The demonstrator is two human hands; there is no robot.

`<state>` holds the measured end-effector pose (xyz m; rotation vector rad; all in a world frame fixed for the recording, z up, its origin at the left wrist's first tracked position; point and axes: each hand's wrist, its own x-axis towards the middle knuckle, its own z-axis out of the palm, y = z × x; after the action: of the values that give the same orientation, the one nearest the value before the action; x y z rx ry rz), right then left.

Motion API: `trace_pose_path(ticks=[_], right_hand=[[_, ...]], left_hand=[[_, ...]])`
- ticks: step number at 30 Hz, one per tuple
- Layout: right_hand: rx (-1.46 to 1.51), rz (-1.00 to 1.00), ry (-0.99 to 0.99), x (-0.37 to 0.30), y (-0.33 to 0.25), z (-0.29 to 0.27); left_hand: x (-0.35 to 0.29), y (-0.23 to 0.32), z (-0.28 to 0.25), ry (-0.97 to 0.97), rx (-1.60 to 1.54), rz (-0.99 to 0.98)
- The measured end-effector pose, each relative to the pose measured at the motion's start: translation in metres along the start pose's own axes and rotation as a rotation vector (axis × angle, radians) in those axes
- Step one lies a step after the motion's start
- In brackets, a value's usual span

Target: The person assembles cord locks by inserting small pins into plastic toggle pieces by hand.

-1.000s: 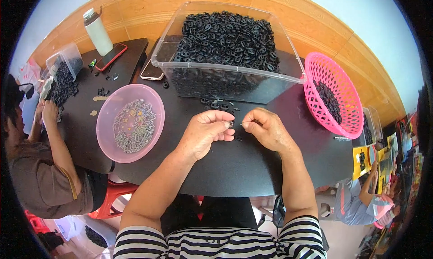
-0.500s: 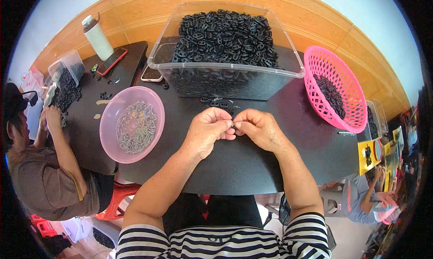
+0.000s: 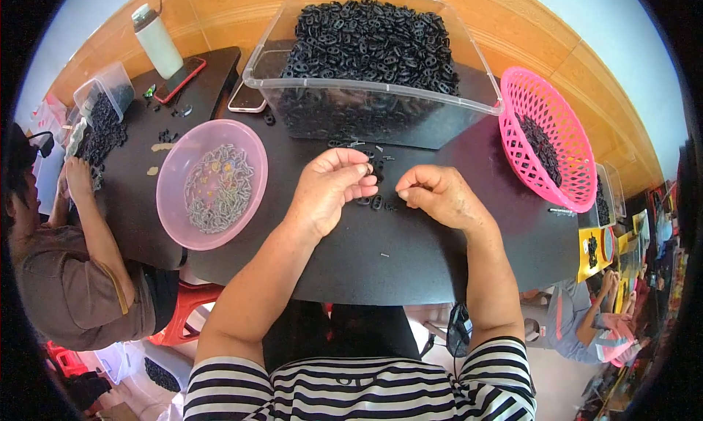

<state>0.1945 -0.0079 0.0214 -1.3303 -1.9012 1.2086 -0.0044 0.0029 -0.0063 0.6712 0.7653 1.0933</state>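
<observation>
My left hand (image 3: 331,189) is closed in a pinch above the middle of the dark table. What its fingertips hold, if anything, is too small to make out. To its right, my right hand (image 3: 444,195) has thumb and forefinger pressed together, and their contents are hidden too. Between the two hands lie loose black two-holed plastic pieces (image 3: 377,202). Small silver pins (image 3: 356,143) rest just beyond my left fingers. Past them stands a large clear plastic bin (image 3: 373,91) heaped with the same kind of black pieces (image 3: 370,43).
On the left is a pink bowl (image 3: 162,194) of small grey metal parts; at right, a pink mesh basket (image 3: 578,153) holds black pieces. A phone (image 3: 249,97) lies by the bin. One stray pin (image 3: 384,255) is near the table's front edge. A co-worker (image 3: 73,274) sits at left.
My hands, which met at the fingertips, are now apart, the right one shifted rightward. Black pieces now show between them, and a pin shows near the front edge. The view has tilted slightly.
</observation>
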Motion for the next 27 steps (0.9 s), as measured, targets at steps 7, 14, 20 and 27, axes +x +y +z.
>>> trace_pose_path(ticks=[7, 14, 20, 27], right_hand=[[-0.372, -0.369, 0.159, -0.066, -0.024, 0.049], [-0.585, -0.564, 0.171, -0.085, -0.004, 0.088], [-0.414, -0.336, 0.29, -0.06, -0.008, 0.07], [-0.023, -0.026, 0.215, 0.001, -0.024, 0.012]], left_hand=[[0.006, 0.004, -0.011, 0.02, -0.005, 0.033], [0.005, 0.004, -0.014, -0.073, 0.024, 0.022], [-0.001, 0.002, -0.017, -0.148, 0.016, -0.072], [-0.004, 0.001, -0.007, -0.164, 0.017, -0.103]])
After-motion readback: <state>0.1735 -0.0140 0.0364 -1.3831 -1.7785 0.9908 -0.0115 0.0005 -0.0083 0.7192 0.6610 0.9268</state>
